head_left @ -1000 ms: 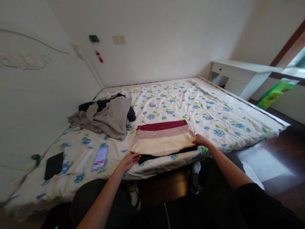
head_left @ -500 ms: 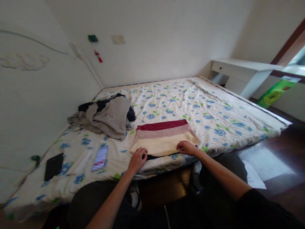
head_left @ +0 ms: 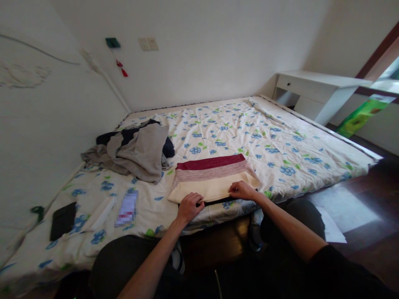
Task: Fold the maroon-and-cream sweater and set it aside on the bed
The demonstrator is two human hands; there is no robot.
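Cream-and-maroon folded knit [head_left: 212, 176] lies at the near edge of the bed [head_left: 280, 153], over something black. Left hand [head_left: 189, 206] and right hand [head_left: 242, 190] both pinch its near hem, fingers curled. Best kept level, both corners gripped evenly. Grey clothes pile [head_left: 137, 151] sits left, dark wallet [head_left: 62, 220] farther out. No containers visible.

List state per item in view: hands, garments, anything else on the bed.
left hand: on the near edge of the striped garment, fingers curled onto it
right hand: on the same near edge, fingers curled
striped garment: folded flat, red, pink and cream bands, dark layer showing under it
grey garment pile: crumpled, unfolded, over dark clothing
black wallet-like item: lying flat, closed
floral quilt: spread over the bed
desk drawer: shut
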